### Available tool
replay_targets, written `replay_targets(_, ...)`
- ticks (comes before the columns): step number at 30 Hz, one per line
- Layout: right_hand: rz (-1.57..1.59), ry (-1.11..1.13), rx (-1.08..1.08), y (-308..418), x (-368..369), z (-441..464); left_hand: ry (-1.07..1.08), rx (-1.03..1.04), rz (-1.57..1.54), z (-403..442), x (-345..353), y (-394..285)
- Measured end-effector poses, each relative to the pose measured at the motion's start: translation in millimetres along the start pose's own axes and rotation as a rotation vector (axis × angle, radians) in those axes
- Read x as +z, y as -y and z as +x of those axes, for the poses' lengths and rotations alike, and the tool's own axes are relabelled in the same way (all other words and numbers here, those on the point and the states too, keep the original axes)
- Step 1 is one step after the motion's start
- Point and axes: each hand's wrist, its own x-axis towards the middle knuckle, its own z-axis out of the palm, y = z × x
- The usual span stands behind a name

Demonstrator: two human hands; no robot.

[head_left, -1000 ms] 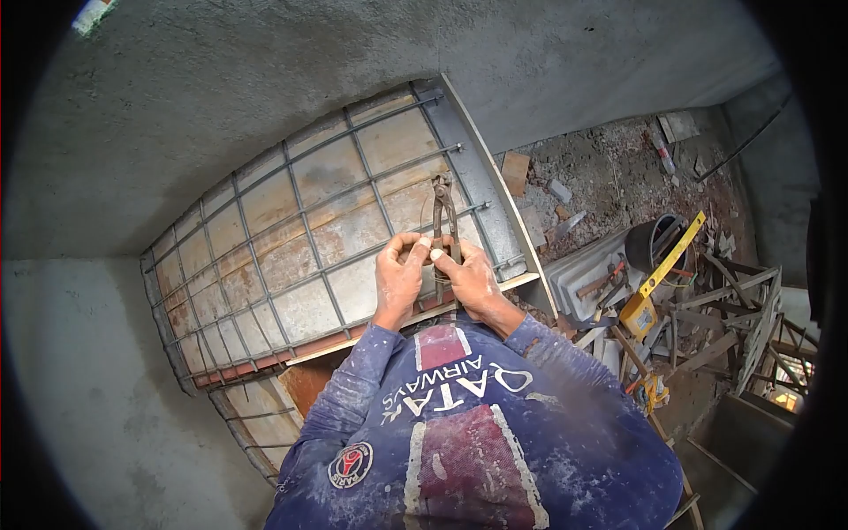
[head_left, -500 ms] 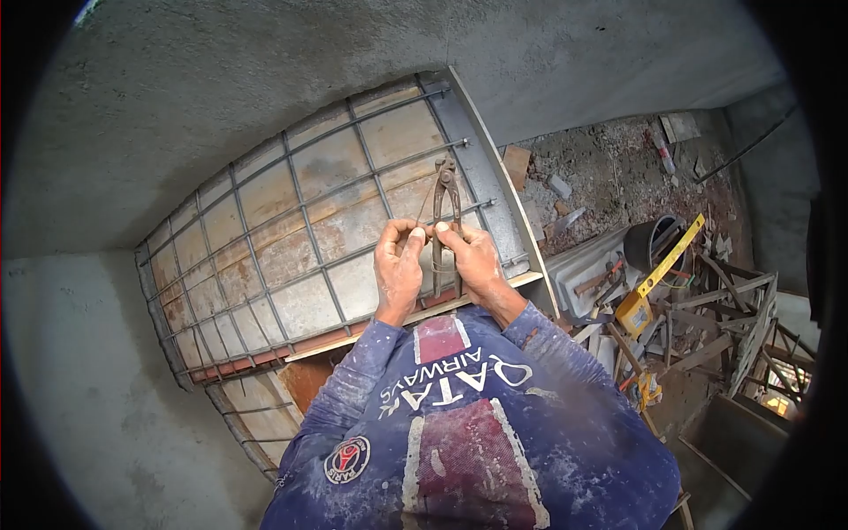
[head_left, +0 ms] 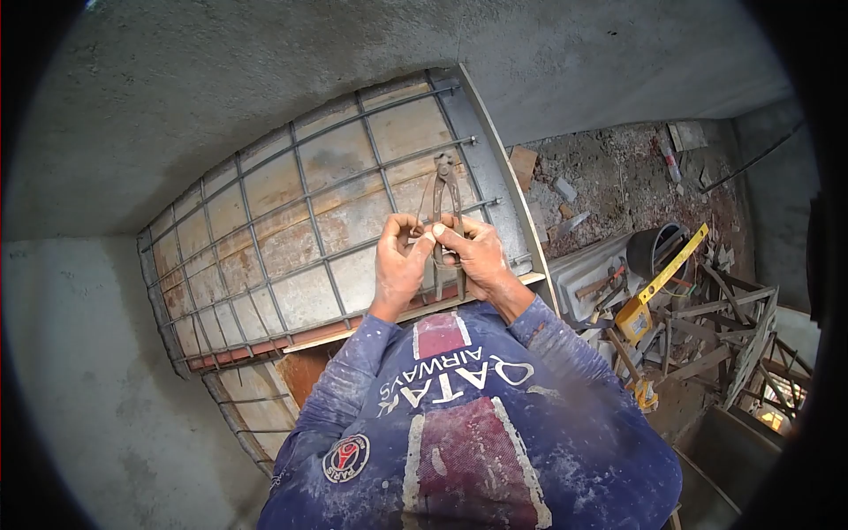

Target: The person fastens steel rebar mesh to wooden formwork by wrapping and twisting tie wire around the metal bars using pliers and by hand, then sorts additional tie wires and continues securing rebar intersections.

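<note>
A pair of pincers [head_left: 446, 190] points its jaws away from me, its two handles running down between my hands. Around the handles curl the fingers of my right hand [head_left: 486, 267], its thumb pressed near the tips of the other hand. Closed in a pinch, my left hand [head_left: 397, 272] holds a thin tie wire [head_left: 422, 205], which bends up beside the pincers. The wire's end between the fingers is hidden. Beneath both hands lies a grid of steel rebar [head_left: 311, 212] over wooden form boards [head_left: 358, 291].
An upright board [head_left: 505, 172] edges the grid on the right. Beyond it are a black bucket [head_left: 649, 247], a yellow spirit level [head_left: 676, 263], a hammer [head_left: 601, 283], scrap timber [head_left: 707, 353] and rubble [head_left: 609, 168]. Rough plastered walls [head_left: 71, 318] enclose the left and far sides.
My hands stay close together on the wire and pincers, with the fingers shifting slightly. The right fingers curl more around the handles. The view has turned a little.
</note>
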Motion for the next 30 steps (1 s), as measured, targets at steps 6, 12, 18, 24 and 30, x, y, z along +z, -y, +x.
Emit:
replay_targets(6, 0.239, 0.145, 0.049, 15, -8, -6, 0.156, -0.301, -0.500, 1, -12, -15)
replay_targets(12, 0.167, 0.150, 0.003, 40, -6, -10, 0.213, -0.554, -0.500, -4, -17, -27)
replay_targets(18, 0.214, 0.111, -0.082, 35, -6, 0, 0.322, -0.185, -0.519, -10, -18, -11)
replay_targets(24, 0.099, 0.074, -0.180, 31, -10, 9, 0.303, -0.190, -0.459, -9, -15, -22)
replay_targets(30, 0.172, 0.119, -0.112, 32, -11, 4, 0.343, -0.239, -0.336, 1, -28, -22)
